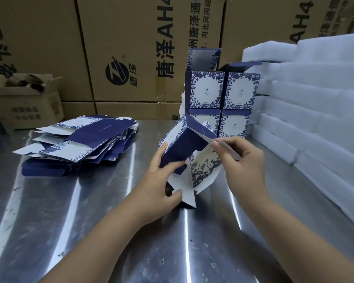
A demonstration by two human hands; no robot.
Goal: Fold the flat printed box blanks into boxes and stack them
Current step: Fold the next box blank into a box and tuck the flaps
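Only the person's hands and forearms show. The left hand (159, 180) and the right hand (243, 160) are bare, with slim fingers and short, plain nails. The right thumbnail is the clearest of them. The left forearm (102, 237) and the right forearm (290, 231) are bare too, smooth and slender, uncovered from the wrist to the lower edge of the view, which cuts them off.

Packing warehouse, stacked shipping cartons (131, 48), foam sheets (315, 99), steel table (90, 221)
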